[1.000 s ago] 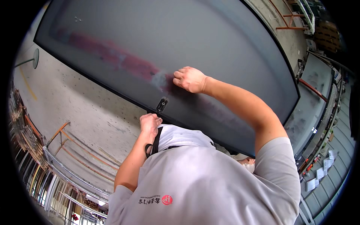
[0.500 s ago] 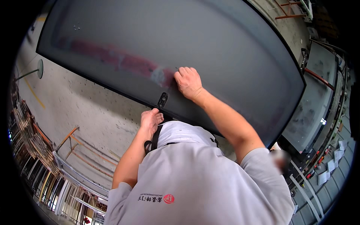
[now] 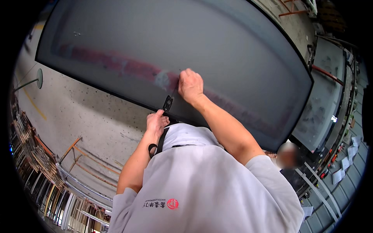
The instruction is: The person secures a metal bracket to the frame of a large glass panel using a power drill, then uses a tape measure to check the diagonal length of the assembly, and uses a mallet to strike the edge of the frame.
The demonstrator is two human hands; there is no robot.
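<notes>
A large dark grey panel (image 3: pixel 163 39) with a black rim lies in front of me, with a hazy reddish band across its surface. Near its close edge is a small black oblong fitting (image 3: pixel 168 103). My right hand (image 3: pixel 190 85) is closed above the panel, just beyond the fitting. A thin dark rod (image 3: pixel 174 92) runs from that hand toward the fitting; its upper part is hidden by the fingers. At the close edge, just below the fitting, my left hand (image 3: pixel 156 121) is closed, its thumb at the rim and its other fingers curled beneath.
Another glass panel (image 3: pixel 324 97) lies to the right, with an orange bar (image 3: pixel 327 75) by it. A person (image 3: pixel 288 156) is partly visible at the right. Orange and silver metal frames (image 3: pixel 83 163) and stacked strips (image 3: pixel 39 151) stand at the lower left. A round-topped stand (image 3: pixel 39 79) is at left.
My right hand has shifted slightly left and toward me, and the thin rod now shows below it. My left hand stays at the rim, its thumb a little higher.
</notes>
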